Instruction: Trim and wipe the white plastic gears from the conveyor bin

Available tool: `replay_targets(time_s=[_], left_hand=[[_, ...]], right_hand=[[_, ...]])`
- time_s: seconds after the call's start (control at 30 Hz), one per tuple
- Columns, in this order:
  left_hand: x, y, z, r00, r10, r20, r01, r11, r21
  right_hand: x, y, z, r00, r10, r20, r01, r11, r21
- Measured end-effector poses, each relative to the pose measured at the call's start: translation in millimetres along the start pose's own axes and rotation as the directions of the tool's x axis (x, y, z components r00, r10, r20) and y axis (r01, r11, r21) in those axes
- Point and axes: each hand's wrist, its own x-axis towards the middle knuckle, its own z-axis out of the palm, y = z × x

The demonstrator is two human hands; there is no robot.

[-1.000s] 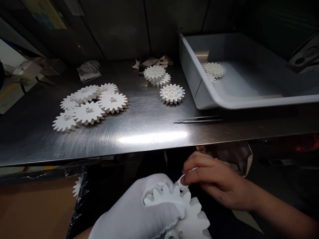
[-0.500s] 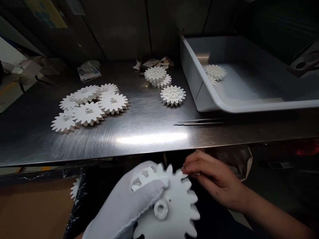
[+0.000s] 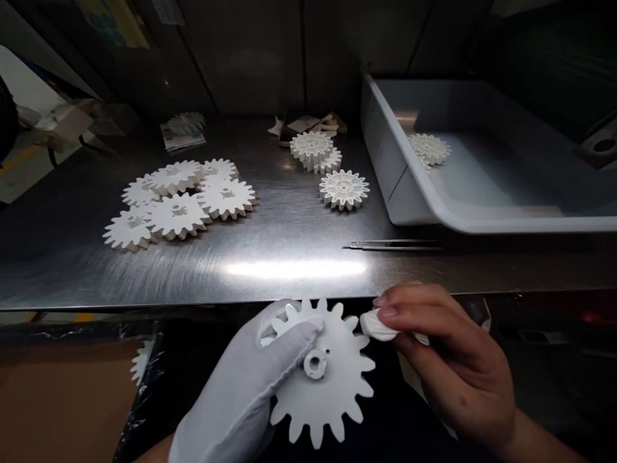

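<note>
My left hand, in a white glove, grips a white plastic gear by its left side, thumb across the face beside the raised hub. The gear is held tilted up in front of the table edge. My bare right hand is closed on a small folded white cloth, pinched between thumb and fingers, close to the gear's upper right teeth. Part of the cloth is hidden by the fingers. My left fingers are mostly hidden behind the gear.
Several white gears lie grouped on the metal table at left, with more gears near the middle. Tweezers lie before a grey bin holding gears. A cardboard box lined with black plastic stands at lower left.
The gear has moved slightly up and now shows more of its face. My right hand has turned and drawn a little right, bringing the white cloth into clear view.
</note>
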Motion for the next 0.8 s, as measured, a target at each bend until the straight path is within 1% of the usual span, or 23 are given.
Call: replay_targets(time_s=[0.07, 0.13, 0.2, 0.27, 0.33, 0.37, 0.43, 0.5, 0.53, 0.6, 0.67, 0.73, 0.8], left_hand=[[-1, 1, -1.8, 1.000, -0.011, 0.003, 0.011, 1.000, -0.003], [-2, -1, -3.3, 1.000, -0.022, 0.015, 0.022, 1.000, -0.017], [-3, -5, -3.4, 0.999, -0.030, 0.026, 0.031, 0.999, -0.039], [-3, -10, -1.6, 0.999, -0.031, 0.022, 0.032, 0.997, -0.067], [-3, -14, 1.5, 1.000, -0.021, -0.010, 0.020, 0.994, -0.107], [-3, -14, 3.1, 1.000, -0.012, -0.028, 0.009, 0.993, -0.118], [-3, -12, 5.4, 0.999, -0.025, -0.038, 0.023, 0.997, -0.069], [-3, -8, 5.3, 0.995, -0.101, -0.016, 0.102, 0.991, 0.087], [-3, -5, 4.3, 0.990, -0.142, 0.008, 0.139, 0.978, 0.157], [-2, -1, 1.2, 0.979, -0.191, 0.070, 0.171, 0.960, 0.220], [-1, 2, -2.3, 0.968, -0.203, 0.148, 0.162, 0.954, 0.252], [0, 4, -4.9, 0.951, -0.231, 0.206, 0.152, 0.929, 0.337], [1, 5, -5.8, 0.940, -0.245, 0.238, 0.138, 0.909, 0.392]], right_hand=[[4, 0, 0, 0.999, -0.043, 0.027, 0.043, 0.999, 0.024], [5, 1, -3, 0.990, -0.101, 0.094, 0.095, 0.994, 0.059], [4, 5, -9, 0.972, -0.155, 0.176, 0.145, 0.987, 0.069], [0, 10, -16, 0.953, -0.151, 0.261, 0.156, 0.988, -0.002], [-6, 14, -22, 0.945, -0.079, 0.317, 0.122, 0.985, -0.121], [-8, 15, -24, 0.951, -0.026, 0.307, 0.081, 0.983, -0.166], [-13, 13, -28, 0.974, 0.071, 0.217, -0.032, 0.984, -0.178], [-15, 9, -31, 0.983, 0.144, 0.117, -0.133, 0.986, -0.100], [-15, 7, -32, 0.980, 0.172, 0.097, -0.168, 0.984, -0.054], [-14, 5, -33, 0.971, 0.203, 0.126, -0.207, 0.978, 0.023], [-12, 4, -34, 0.961, 0.209, 0.179, -0.222, 0.974, 0.054], [-10, 3, -34, 0.959, 0.187, 0.213, -0.206, 0.976, 0.069], [-7, 1, -32, 0.962, 0.131, 0.239, -0.161, 0.981, 0.110]])
